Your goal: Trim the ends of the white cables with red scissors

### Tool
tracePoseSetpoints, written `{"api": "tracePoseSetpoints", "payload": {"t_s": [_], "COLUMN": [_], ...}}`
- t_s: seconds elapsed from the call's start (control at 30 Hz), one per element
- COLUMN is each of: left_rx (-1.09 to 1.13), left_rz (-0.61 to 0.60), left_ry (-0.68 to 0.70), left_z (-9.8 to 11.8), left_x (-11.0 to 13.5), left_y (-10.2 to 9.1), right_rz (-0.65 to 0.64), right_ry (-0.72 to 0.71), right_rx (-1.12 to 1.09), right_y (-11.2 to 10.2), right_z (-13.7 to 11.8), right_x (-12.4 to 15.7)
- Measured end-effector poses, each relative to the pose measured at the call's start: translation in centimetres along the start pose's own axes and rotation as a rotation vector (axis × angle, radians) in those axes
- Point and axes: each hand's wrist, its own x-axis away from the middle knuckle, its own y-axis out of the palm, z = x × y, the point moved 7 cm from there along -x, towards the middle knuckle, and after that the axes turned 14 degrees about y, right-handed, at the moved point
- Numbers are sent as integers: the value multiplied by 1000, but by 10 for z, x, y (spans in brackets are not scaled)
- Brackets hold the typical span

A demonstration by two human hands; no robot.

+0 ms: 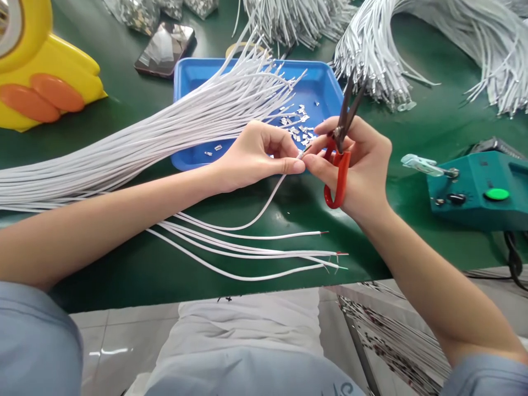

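My left hand pinches a white cable close to its end, thumb against the fingers. Fingertips of my right hand meet that same cable end. Red-handled scissors hang on the right hand, blades pointing up and away. What exactly the right fingertips grip is too small to tell. Below the hands, several loose white cables lie with stripped ends showing red and green wires. Behind the left hand, a thick bundle of white cables rests across a blue tray containing small metal clips.
A teal machine with a green button stands at the right. More cable bundles lie at the back. A phone, bags of small parts and a yellow plastic figure occupy the back left. The table's front edge runs below the cables.
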Motion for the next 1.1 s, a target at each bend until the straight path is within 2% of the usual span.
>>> {"api": "tracePoseSetpoints", "payload": {"t_s": [0.1, 0.23, 0.33, 0.6, 0.83, 1.1], "left_rx": [2, -14, -22, -97, -160, -112], "left_rz": [3, 25, 36, 59, 52, 20], "left_ry": [3, 5, 11, -21, -2, -9], "left_z": [0, 1, 2, 3, 3, -1], "left_x": [1, 2, 2, 2, 2, 1], "left_y": [0, -1, -1, -2, -2, -1], "right_rz": [17, 118, 178, 86, 103, 75], "right_ry": [-2, -33, -103, -121, -103, -63], "right_rx": [31, 104, 69, 33, 67, 27], "right_y": [1, -7, -14, -7, -7, -5], "right_z": [-1, -3, -6, -5, -5, -4], "right_x": [1, 1, 1, 1, 2, 4]}}
